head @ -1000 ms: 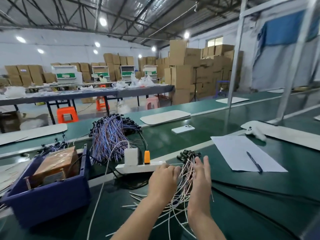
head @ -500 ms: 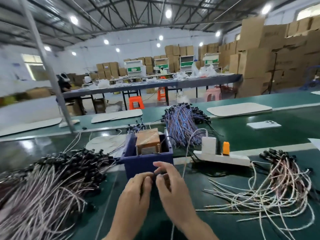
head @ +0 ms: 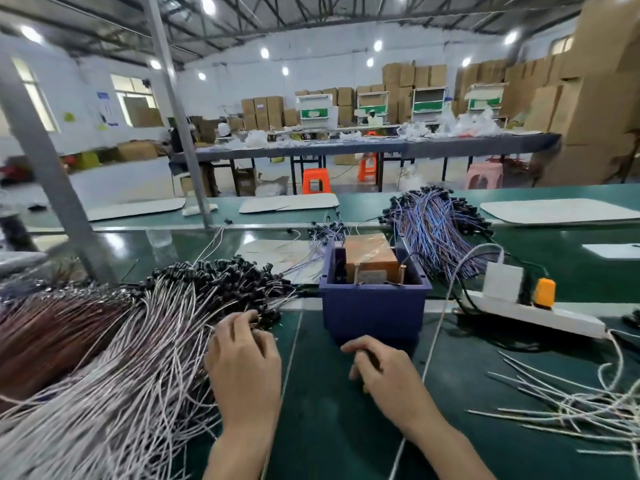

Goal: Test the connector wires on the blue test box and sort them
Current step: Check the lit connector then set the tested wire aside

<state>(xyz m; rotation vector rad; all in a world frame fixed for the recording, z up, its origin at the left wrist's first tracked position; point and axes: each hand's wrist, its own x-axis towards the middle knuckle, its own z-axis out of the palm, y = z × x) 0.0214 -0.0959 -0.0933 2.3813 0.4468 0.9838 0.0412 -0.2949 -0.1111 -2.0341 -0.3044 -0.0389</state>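
two hands down on the green belt (head: 318, 427), both just near of the blue test box (head: 374, 306). step in hand, as i read it: picking the next wire to test.

left hand (head: 242, 362) is at the right edge of the big untested pile (head: 138, 348) on the left. its fingertips (head: 247, 318) are curled in among the black connector heads. can't tell if it has pinched one or is only raking through (the heads hide the tips).

right hand (head: 384, 372) sits back-up just in front of the box's near wall, fingers curled under. something dark shows beneath them; can't tell if it's a held connector or shadow.

box stands centre, between the left pile and the power strip (head: 533, 315) on the right. a brown-wrapped block (head: 372, 254) and brass posts (head: 402, 273) sit inside it.

loose white wires (head: 571, 407) lie near right, apart from the box. blue-purple bundle (head: 436, 230) lies far, behind it. my guess is those are sorted lots.

next move calls for:
- isolating one lead from the tangle
- lifting it free without dragging its neighbours
- carrying its connector right to the box posts

main risk is snagging several at once.
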